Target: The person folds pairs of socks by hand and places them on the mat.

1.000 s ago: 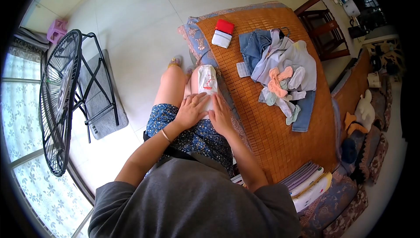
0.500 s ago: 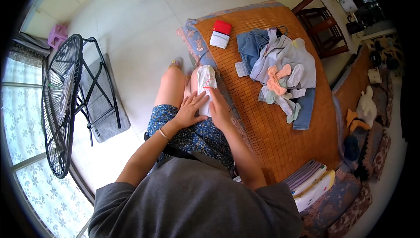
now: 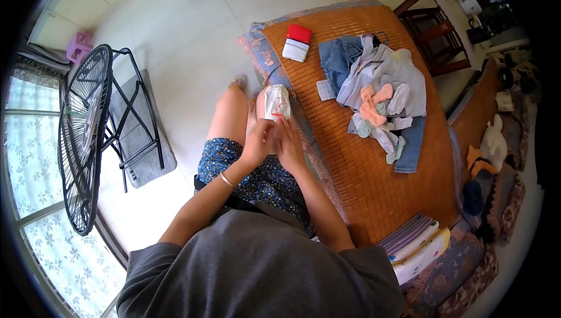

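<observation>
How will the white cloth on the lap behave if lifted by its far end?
Probably floppy: the white cloth shows soft creases. Likely light, since it looks thin. Left hand and right hand are at its near end, so a far-end grip alone may let it sag.

The cloth (image 3: pixel 276 103) lies on the right thigh (image 3: pixel 260 107), between the chair (image 3: pixel 77 137) at left and the mat (image 3: pixel 374 195) at right, which bears clothes (image 3: pixel 391 78).
</observation>
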`<state>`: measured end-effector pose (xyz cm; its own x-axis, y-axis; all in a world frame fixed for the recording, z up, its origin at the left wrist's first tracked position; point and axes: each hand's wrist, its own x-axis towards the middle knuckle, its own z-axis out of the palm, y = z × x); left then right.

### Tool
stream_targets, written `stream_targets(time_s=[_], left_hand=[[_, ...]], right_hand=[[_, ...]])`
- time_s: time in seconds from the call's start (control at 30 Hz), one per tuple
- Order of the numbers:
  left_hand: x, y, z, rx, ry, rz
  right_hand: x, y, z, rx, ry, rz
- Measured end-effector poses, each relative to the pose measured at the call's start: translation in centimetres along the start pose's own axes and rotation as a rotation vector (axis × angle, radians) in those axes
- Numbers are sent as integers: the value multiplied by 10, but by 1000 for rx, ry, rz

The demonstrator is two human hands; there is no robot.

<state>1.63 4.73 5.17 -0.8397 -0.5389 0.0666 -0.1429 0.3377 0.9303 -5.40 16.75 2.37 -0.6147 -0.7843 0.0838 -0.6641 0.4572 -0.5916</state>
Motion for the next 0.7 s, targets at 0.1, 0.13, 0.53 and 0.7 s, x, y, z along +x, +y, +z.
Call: stream_targets(time_s=[0.1, 0.13, 0.53, 0.7], left_hand=[[1, -19, 24, 94, 22, 138], [0, -22, 27, 67, -14, 84], [-2, -15, 24, 66, -136, -11], [-4, -13, 28, 96, -5, -16]], right_hand=[[1, 15, -3, 303, 55, 62], [1, 26, -3, 612, 85, 134], [20, 45, -7, 588, 80, 313], [18, 41, -13, 582, 90, 276]])
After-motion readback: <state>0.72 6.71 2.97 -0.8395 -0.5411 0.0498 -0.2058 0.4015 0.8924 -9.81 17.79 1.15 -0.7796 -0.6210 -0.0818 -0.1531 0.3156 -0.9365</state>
